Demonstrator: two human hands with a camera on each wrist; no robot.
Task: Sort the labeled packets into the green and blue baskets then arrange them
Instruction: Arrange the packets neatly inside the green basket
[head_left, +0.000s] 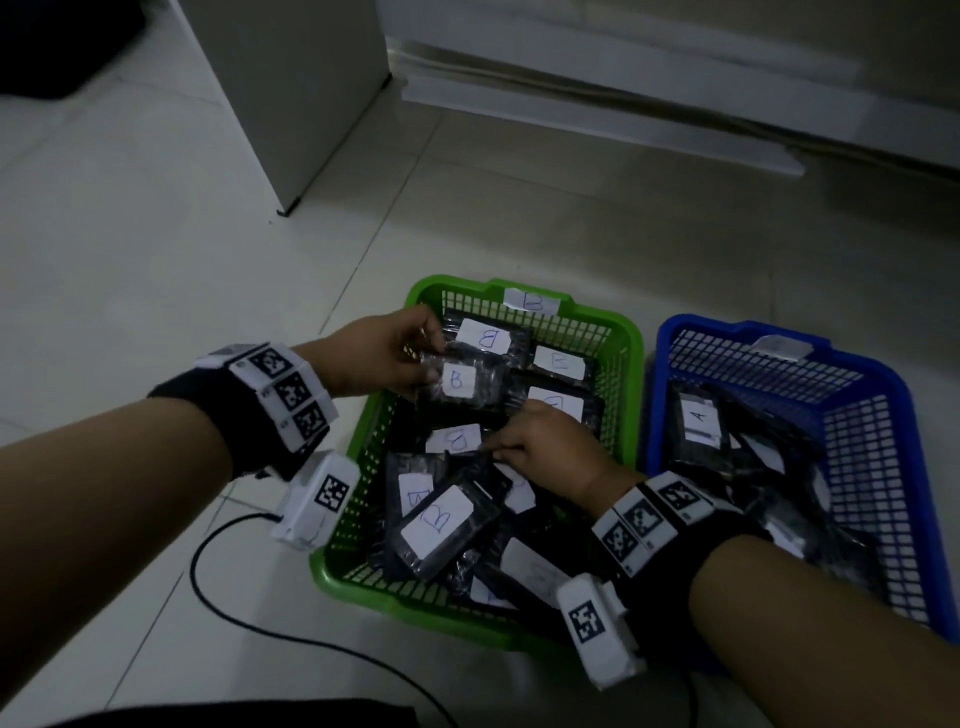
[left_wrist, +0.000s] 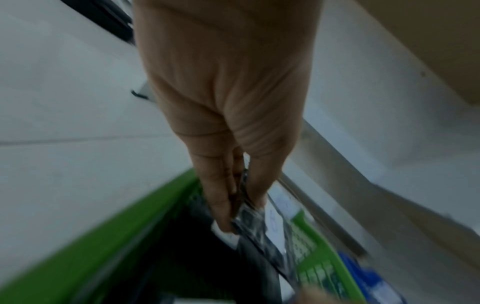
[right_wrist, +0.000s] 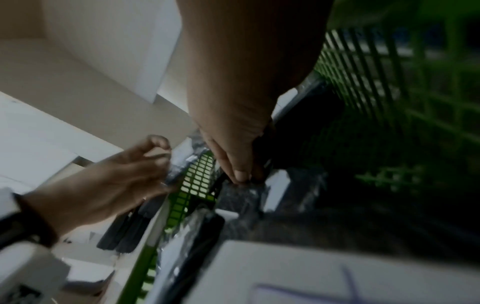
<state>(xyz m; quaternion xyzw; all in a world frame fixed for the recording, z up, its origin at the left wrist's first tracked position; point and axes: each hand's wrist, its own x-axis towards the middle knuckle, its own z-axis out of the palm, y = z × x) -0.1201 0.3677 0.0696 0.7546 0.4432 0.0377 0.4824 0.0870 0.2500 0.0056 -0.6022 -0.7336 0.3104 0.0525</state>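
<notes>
From the head camera, a green basket (head_left: 618, 374) stands on a pale tiled floor (head_left: 156, 249), and a blue basket (head_left: 883, 415) sits just beside it on its right, the two rims close together. The green basket carries a paper tag marked B on its far rim and is filled with dark packets, each with a white label marked B, lying at mixed angles and overlapping. The left hand (head_left: 379, 353) reaches over the green basket's left wall and pinches a B packet (head_left: 467, 384) by its left edge, raised above the others near the basket's far half. The right hand (head_left: 545, 447) is down at the middle of the green basket, fingertips pressed together on the edge of another packet (head_left: 511, 480) in the pile. The blue basket holds more dark packets, one of them labelled A (head_left: 698, 418). A black cable (head_left: 218, 587) runs across the floor left of the green basket.

From the left wrist, the left hand (left_wrist: 226, 144) points down into the green basket (left_wrist: 109, 246), thumb and fingers closed flat on the thin edge of the B packet (left_wrist: 257, 226); the picture is blurred.

From the right wrist, the right hand (right_wrist: 233, 133) pinches a dark packet's edge (right_wrist: 239, 193) inside the green basket (right_wrist: 415, 102). The left hand (right_wrist: 116, 181) shows to its left, holding the B packet (right_wrist: 176, 166).
</notes>
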